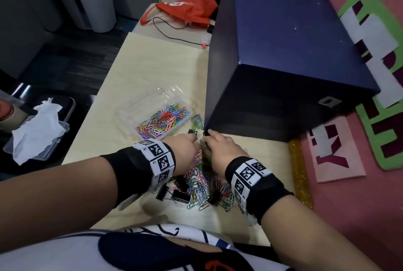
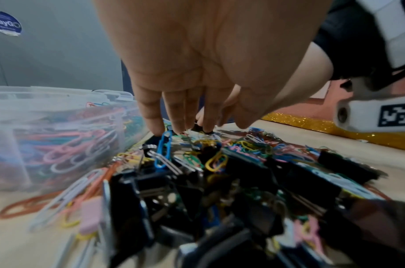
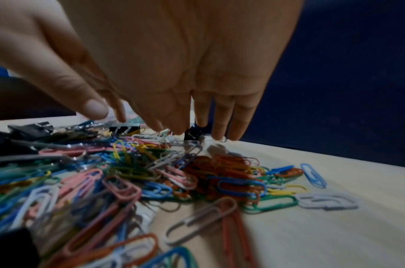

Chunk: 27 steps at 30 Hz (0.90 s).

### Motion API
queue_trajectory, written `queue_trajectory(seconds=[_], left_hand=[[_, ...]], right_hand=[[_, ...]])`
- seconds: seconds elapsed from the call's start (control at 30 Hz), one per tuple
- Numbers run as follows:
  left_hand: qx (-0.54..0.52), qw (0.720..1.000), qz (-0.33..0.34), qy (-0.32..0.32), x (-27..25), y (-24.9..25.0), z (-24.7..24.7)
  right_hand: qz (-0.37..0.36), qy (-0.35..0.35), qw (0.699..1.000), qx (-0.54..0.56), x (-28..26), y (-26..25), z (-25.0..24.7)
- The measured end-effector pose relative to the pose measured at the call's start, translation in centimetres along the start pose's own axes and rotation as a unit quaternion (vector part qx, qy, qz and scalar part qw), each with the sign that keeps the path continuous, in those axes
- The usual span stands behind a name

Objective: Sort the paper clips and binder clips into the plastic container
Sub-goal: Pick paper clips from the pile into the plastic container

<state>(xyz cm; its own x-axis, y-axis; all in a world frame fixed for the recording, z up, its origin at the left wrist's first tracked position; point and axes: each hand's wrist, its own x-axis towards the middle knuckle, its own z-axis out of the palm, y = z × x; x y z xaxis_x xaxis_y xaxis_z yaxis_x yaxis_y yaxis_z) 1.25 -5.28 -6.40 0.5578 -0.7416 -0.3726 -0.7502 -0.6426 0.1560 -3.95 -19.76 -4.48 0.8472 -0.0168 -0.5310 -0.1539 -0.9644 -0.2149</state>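
Note:
A loose pile of coloured paper clips (image 1: pixel 199 180) mixed with black binder clips (image 1: pixel 181 196) lies on the pale table in front of me. Both hands reach over its far end, fingers pointing down. My left hand (image 1: pixel 187 146) touches the clips with straight fingertips (image 2: pixel 159 129) beside the clear plastic container (image 1: pixel 187 116), which holds many coloured paper clips (image 1: pixel 163 119). My right hand (image 1: pixel 218 146) has its straight fingertips (image 3: pixel 218 135) on the table around a small black binder clip (image 3: pixel 191 135), its thumb (image 3: pixel 93 108) held apart. Neither hand grips anything.
A large dark blue box (image 1: pixel 283 57) stands just behind my right hand. The container's clear lid (image 1: pixel 150 100) lies open behind it. An orange bag (image 1: pixel 185 11) and a black cable (image 1: pixel 174 37) sit at the table's far end. A tissue in a tray (image 1: pixel 37 131) is off to the left.

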Motion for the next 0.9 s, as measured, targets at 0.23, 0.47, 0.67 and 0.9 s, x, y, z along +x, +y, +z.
queue_trajectory(seconds=[0.23, 0.47, 0.67, 0.9], left_hand=[[-0.006, 1.0, -0.021, -0.01, 1.1, -1.3, -1.1], [0.015, 0.999, -0.029, -0.007, 1.8, -0.9, -1.6], [0.075, 0.996, 0.033, 0.023, 1.6, -0.5, -2.6], [0.051, 0.999, 0.004, 0.003, 1.7, -0.3, -2.7]], right_hand=[[0.041, 0.083, 0.996, 0.009, 0.9, 0.5, 0.8], [0.069, 0.103, 0.991, 0.04, 1.0, 0.7, 1.2], [0.064, 0.131, 0.987, 0.07, 0.4, 1.0, 1.1], [0.112, 0.251, 0.95, 0.146, -0.2, 2.1, 0.3]])
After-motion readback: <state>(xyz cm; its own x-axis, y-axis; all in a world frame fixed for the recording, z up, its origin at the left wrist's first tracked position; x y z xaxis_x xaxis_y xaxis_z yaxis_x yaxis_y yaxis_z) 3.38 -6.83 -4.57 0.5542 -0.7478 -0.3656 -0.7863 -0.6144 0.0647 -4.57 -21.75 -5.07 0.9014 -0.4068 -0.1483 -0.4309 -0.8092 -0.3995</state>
